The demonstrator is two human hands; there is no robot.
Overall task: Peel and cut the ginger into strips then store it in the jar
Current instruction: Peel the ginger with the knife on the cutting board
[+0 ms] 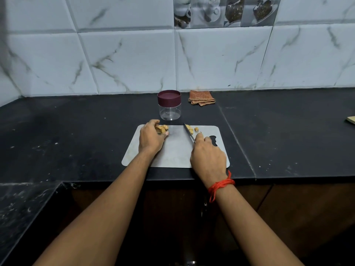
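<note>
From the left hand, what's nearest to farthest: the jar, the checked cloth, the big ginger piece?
1. The ginger piece: gripped in the left hand.
2. The jar: just behind the cutting board, lid on.
3. The checked cloth: farther back by the wall, to the right.

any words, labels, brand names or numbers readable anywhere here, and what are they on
No readable text anywhere in the head view.
jar: clear, maroon lid, no label showing.
picture tiles: cups and desserts only, no lettering.
cutting board, knife, folded cloth: no marks or brand visible.
</note>
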